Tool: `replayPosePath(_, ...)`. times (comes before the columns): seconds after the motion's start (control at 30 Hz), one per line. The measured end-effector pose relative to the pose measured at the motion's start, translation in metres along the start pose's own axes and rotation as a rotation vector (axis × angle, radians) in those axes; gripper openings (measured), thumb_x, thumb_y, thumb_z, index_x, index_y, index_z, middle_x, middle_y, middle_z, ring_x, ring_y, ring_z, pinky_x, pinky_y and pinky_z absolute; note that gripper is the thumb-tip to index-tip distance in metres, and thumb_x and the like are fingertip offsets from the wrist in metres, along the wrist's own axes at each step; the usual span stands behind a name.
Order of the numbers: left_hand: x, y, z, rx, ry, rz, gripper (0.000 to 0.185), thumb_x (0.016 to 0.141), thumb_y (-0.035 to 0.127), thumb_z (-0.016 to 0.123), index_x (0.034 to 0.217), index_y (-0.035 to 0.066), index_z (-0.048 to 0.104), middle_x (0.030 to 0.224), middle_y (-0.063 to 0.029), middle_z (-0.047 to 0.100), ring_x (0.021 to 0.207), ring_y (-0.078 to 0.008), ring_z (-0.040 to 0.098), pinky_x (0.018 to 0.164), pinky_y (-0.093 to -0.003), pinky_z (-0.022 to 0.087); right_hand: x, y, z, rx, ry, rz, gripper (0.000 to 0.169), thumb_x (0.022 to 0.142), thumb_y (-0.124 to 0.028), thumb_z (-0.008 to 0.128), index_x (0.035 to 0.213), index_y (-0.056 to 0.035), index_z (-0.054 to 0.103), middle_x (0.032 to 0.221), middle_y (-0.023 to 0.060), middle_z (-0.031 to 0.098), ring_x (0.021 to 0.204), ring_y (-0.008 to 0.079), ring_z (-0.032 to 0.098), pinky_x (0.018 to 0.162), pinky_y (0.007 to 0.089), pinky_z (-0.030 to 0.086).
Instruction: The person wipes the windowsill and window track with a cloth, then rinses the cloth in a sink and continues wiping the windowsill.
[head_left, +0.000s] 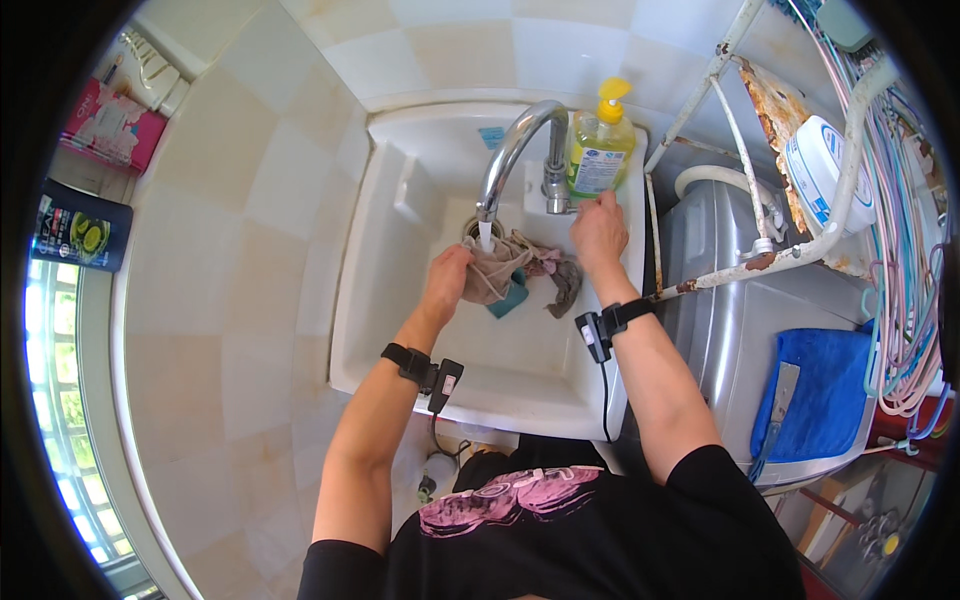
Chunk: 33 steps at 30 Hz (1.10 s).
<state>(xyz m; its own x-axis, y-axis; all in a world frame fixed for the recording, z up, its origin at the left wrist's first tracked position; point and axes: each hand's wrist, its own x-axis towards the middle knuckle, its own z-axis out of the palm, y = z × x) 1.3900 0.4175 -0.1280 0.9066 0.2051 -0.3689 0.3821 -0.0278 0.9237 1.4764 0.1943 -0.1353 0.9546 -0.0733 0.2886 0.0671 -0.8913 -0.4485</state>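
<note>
Water runs from the curved chrome faucet (517, 142) onto a wet beige cloth (491, 276) in the white ceramic sink (379, 367). My left hand (448, 279) is closed on the left edge of that cloth. At the faucet's small lever (568, 210) is my right hand (600, 231), its fingertips on or beside the lever's end. A teal cloth (510, 296) lies partly under the beige one. To their right are a crumpled pink cloth (546, 259) and a grey-brown cloth (564, 289). The drain (480, 227) is partly covered by the stream and cloth.
A yellow pump bottle of liquid soap (600, 154) stands on the sink's back right corner. Right of the sink are a rusty white metal rack (739, 274), a grey appliance (712, 322), a blue cloth (821, 394), a scraper (780, 405) and many hangers (900, 330). A tiled wall (247, 300) rises at left.
</note>
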Motion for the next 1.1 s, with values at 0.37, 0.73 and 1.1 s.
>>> replayPosePath(0.37, 0.009, -0.02, 0.007, 0.029, -0.011, -0.064, 0.02, 0.07, 0.004, 0.066, 0.088, 0.005, 0.056, 0.075, 0.0007, 0.053, 0.067, -0.0086, 0.047, 0.059, -0.0242, 0.04, -0.069, 0.026, 0.089, 0.365, -0.609, 0.405, 0.031, 0.079, -0.016, 0.058, 0.109, -0.0096, 0.061, 0.111, 0.0153, 0.06, 0.103, 0.0326, 0.056, 0.083, 0.0396, 0.046)
replayPosePath(0.73, -0.015, -0.064, -0.028, 0.387, 0.099, -0.038, 0.05, 0.069, 0.006, 0.066, 0.117, -0.001, 0.052, 0.078, -0.0069, 0.058, 0.069, -0.0165, 0.056, 0.064, -0.0277, 0.046, -0.083, 0.075, 0.222, 0.372, -0.394, 0.097, 0.035, 0.075, -0.019, 0.066, 0.109, -0.007, 0.062, 0.11, 0.0182, 0.06, 0.1, 0.0347, 0.057, 0.088, 0.0388, 0.045)
replayPosePath(1.1, -0.005, -0.087, -0.034, 0.772, 0.091, -0.029, 0.033, 0.071, 0.022, 0.065, 0.097, 0.002, 0.06, 0.088, -0.0174, 0.064, 0.081, -0.0295, 0.062, 0.071, -0.0373, 0.048, -0.06, 0.019, 0.151, 1.191, -0.679, 0.716, 0.022, 0.082, -0.024, 0.054, 0.088, -0.0048, 0.063, 0.092, 0.0126, 0.063, 0.089, 0.0282, 0.062, 0.078, 0.0409, 0.049)
